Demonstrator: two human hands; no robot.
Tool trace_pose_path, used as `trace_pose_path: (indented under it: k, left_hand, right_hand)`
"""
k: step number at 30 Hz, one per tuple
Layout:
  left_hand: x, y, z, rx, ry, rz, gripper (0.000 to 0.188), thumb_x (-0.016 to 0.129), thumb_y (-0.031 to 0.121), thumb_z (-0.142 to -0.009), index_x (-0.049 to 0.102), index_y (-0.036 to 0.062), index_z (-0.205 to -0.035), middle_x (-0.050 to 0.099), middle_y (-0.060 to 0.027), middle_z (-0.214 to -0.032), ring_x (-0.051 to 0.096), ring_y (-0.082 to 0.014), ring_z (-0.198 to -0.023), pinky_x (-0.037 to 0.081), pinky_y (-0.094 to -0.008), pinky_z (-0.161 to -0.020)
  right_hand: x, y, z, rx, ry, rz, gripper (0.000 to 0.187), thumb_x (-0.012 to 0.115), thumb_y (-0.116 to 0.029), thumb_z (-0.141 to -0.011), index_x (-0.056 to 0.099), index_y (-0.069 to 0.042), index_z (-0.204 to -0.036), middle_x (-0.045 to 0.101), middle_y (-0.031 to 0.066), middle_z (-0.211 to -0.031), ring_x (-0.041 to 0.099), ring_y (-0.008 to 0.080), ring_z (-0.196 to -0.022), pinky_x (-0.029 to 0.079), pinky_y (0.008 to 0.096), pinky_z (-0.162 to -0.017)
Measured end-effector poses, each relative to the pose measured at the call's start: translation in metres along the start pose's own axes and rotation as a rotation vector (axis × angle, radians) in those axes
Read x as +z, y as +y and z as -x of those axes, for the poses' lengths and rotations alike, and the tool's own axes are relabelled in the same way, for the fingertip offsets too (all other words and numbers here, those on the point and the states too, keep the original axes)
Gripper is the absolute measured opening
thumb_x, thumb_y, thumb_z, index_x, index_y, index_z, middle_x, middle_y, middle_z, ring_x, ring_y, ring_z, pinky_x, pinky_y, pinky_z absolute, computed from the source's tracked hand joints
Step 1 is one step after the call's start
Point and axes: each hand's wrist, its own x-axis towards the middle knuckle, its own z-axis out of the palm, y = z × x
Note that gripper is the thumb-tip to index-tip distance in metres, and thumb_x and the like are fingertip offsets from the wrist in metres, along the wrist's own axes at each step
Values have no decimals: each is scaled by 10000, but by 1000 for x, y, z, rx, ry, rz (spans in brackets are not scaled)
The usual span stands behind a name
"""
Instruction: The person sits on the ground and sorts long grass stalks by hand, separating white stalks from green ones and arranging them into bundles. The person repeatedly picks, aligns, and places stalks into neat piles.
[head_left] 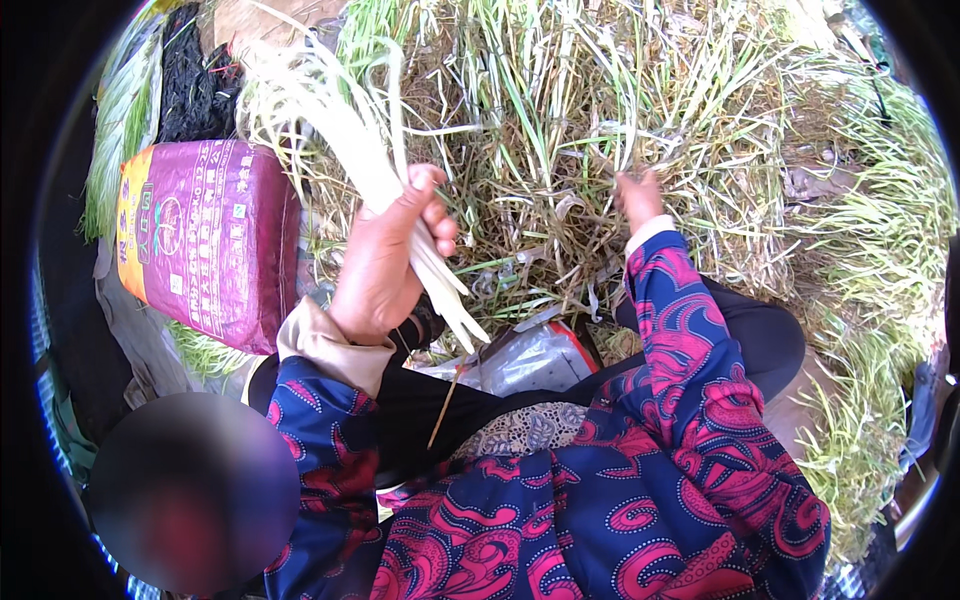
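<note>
Pale stalks (358, 145) are held tight in the left hand (392, 255), left of the right hand (640, 200), which is set by messy grass (530, 110); its grip cannot be told.

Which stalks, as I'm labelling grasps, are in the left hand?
The whitish bundle, clasped in the left hand; the straw-coloured heap ahead and the greenish pile at right lie outside its grasp.

A sack (215, 240) lies left of the stalks (540, 150) spread before the legs (757, 330).
</note>
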Motion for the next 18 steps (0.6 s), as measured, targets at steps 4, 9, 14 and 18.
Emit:
trace_pose_path:
  k: [4, 9, 14, 18]
  left_hand:
    - [-6, -7, -1, -93, -2, -40, 116, 490, 166, -810, 489, 63, -862, 499, 0, -711, 496, -76, -606, 389, -166, -505]
    - [-2, -13, -5, -41, -83, -105, 114, 546, 121, -768, 466, 82, -838, 521, -31, -804, 518, -96, -691, 396, -179, -559]
    - [-12, -22, -2, 137, -43, -190, 126, 582, 61, -725, 467, 74, -774, 507, -65, -908, 496, -93, -673, 391, -205, -594]
    - [-14, -24, 0, 225, 0, -193, 98, 584, 33, -715, 490, 58, -723, 512, -16, -719, 468, -71, -586, 370, -193, -547]
  right_hand:
    - [25, 36, 1, -166, -133, 63, 238, 543, -156, -746, 537, 29, -896, 571, 114, -847, 521, 172, -782, 389, 269, -726]
    - [52, -9, 71, -412, -327, -148, 127, 560, -105, -737, 543, -13, -823, 559, 15, -726, 485, 74, -661, 386, 195, -617]
    - [66, -60, 162, -672, -357, 26, 156, 624, -92, -684, 537, -40, -802, 557, 46, -692, 525, 105, -605, 421, 229, -568]
    - [63, -70, 185, -1111, -250, 202, 178, 636, -90, -633, 524, -61, -768, 519, 76, -698, 514, 238, -642, 417, 300, -571]
